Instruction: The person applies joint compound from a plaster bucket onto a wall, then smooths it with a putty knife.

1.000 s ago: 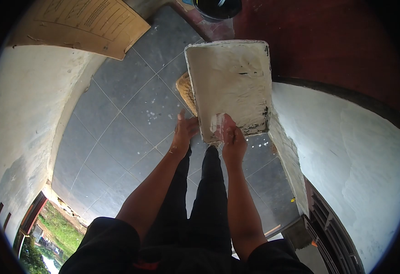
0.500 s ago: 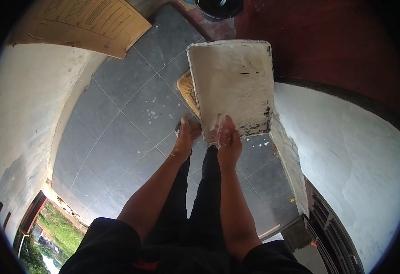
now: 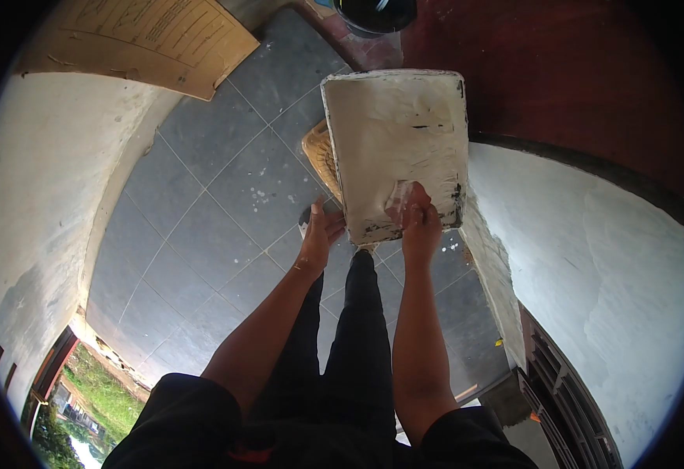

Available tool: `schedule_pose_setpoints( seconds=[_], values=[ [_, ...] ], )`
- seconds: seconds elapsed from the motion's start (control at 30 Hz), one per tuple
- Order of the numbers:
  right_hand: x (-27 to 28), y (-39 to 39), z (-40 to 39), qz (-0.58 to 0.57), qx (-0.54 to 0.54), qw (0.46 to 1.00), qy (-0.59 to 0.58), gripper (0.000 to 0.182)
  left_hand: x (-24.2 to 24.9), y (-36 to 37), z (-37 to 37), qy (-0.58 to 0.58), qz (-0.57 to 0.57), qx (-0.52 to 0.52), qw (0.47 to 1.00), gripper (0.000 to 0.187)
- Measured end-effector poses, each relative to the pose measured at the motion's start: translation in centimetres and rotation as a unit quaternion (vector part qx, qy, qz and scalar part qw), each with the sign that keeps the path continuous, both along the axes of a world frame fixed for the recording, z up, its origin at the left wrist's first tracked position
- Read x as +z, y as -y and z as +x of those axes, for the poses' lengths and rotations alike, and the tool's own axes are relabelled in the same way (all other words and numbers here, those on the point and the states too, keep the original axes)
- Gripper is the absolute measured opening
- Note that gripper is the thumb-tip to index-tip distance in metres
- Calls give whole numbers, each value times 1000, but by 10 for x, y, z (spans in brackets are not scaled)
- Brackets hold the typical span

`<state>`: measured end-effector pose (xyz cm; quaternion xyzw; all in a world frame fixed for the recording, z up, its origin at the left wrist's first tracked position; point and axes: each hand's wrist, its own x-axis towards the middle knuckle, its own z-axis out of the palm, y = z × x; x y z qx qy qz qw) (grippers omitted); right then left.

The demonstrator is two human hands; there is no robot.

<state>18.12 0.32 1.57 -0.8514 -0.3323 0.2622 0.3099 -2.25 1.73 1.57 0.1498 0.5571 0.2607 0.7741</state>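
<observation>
A rectangular tray (image 3: 396, 117) with a dark, smeared rim holds a layer of pale, creamy material. Near its lower right part, my right hand (image 3: 421, 230) grips a reddish flat scraper (image 3: 407, 202) with whitish smears, which touches the pale layer. My left hand (image 3: 322, 234) is at the tray's lower left edge, fingers apart and thumb raised, with fingertips close to or against the side. A yellowish woven object (image 3: 322, 156) shows partly from under the tray's left side.
Grey floor tiles (image 3: 217, 187) with white spots lie to the left. Pale walls stand at left (image 3: 68, 156) and right (image 3: 592, 242). A cardboard sheet (image 3: 146, 39) is at upper left, a black container (image 3: 373, 16) at the top, beside a dark red surface (image 3: 560, 70).
My right hand and the reddish scraper have moved right and slightly up across the pale layer. My left hand stays nearly in place at the tray's edge.
</observation>
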Motion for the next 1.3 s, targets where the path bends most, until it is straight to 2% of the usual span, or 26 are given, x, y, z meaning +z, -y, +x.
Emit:
schedule_pose_setpoints(
  seconds=[0.07, 0.13, 0.17, 0.27, 0.3, 0.37, 0.4, 0.43, 0.5, 0.57, 0.63, 0.67, 0.73, 0.8, 0.87, 0.9, 0.97, 1.03, 1.1, 1.13, 1.2, 1.23, 1.3],
  values=[
    [7, -3, -3, -44, 29, 998, -25, 19, 0, 1, 0, 1, 6, 4, 1000, 108],
    [18, -3, -13, 10, -53, 997, -63, 21, 0, 1, -3, 2, -1, 3, 1000, 108],
    [19, -1, -18, 9, -51, 997, -65, 21, 1, 1, -4, 0, -2, 4, 1000, 108],
    [20, 8, -28, -28, 74, 997, -15, 19, 0, 1, -3, 0, -11, -1, 1000, 107],
    [21, 13, -29, -28, 73, 997, -13, 19, -1, 1, -2, 1, -7, 2, 1000, 107],
    [31, 16, -33, 23, -38, 998, -41, 19, -2, 1, -2, 0, -3, 7, 1000, 107],
    [35, 17, -34, 4, -62, 998, -24, 21, -2, 2, -2, 0, -5, 14, 1000, 102],
    [29, 22, -34, 4, -62, 998, -25, 21, -1, 3, -2, 0, -8, 22, 1000, 96],
    [12, 36, -33, -78, -4, 997, -24, 21, 1, 4, 0, 3, -9, 29, 1000, 96],
    [17, 38, -35, -54, -16, 998, -39, 21, 1, 3, 1, 5, -9, 36, 999, 96],
    [23, 38, -41, -32, -27, 997, -59, 21, -1, 3, -2, 5, -11, 18, 1000, 111],
    [29, 37, -43, -44, -40, 996, -62, 21, -3, 4, -4, 4, -11, 18, 1000, 111],
    [29, 37, -48, -57, -56, 995, -61, 21, -4, 4, -2, 11, -8, 29, 999, 96],
    [20, 34, -57, -71, 24, 996, -54, 22, -2, 5, -1, 13, -2, 33, 999, 96],
    [22, 24, -53, -52, -8, 995, -88, 22, 1, 6, -1, 10, 4, 39, 999, 96],
    [24, 19, -52, -32, -40, 991, -123, 22, 2, 5, -1, 11, 1, 36, 999, 97],
    [35, 13, -51, -23, -49, 994, -95, 23, 2, 3, -3, 10, -2, 32, 999, 98],
    [29, 19, -48, -16, -58, 996, -64, 24, 1, 2, -4, 11, -8, 6, 1000, 113],
    [7, 44, -45, -45, -164, 971, -169, 21, 0, 3, -6, 14, -5, 15, 1000, 106],
    [13, 48, -47, -45, -164, 971, -168, 21, -2, 3, -6, 17, -2, 24, 1000, 99],
    [29, 51, -59, -67, -279, 895, -342, 17, -5, 2, -6, 17, -6, 26, 1000, 99],
    [27, 52, -64, -68, -278, 895, -343, 17, -4, 1, -6, 15, -11, 28, 999, 98],
    [22, 55, -74, -35, -312, 856, -411, 19, -4, 0, -7, 20, -10, 27, 999, 98]
  ],
)
